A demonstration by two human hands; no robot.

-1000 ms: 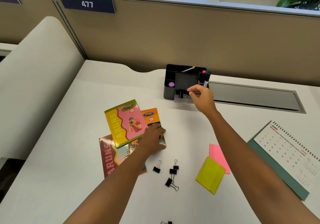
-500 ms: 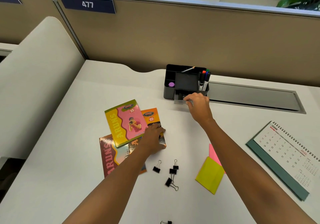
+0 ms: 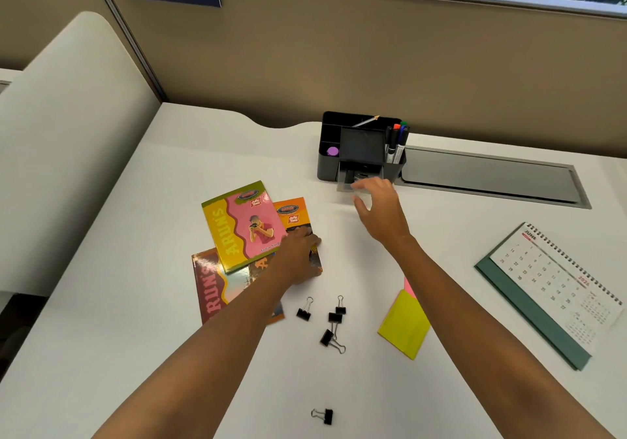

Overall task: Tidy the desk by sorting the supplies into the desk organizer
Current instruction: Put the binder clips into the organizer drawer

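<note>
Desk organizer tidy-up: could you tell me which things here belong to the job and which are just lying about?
Part of the job:
desk organizer
its drawer
binder clips
sticky notes
markers

Lying about:
notebooks
desk calendar

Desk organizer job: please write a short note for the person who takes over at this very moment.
Left hand: flat on the stack of colourful notebooks.
Right hand: open, empty, just in front of the clear drawer of the black plastic desk organizer; the drawer is pulled out.
Done: markers, a pencil and a purple round item are in the organizer.
Left: five black binder clips, four grouped and one nearer, and the yellow and pink sticky pads, all on the white desk.
</note>
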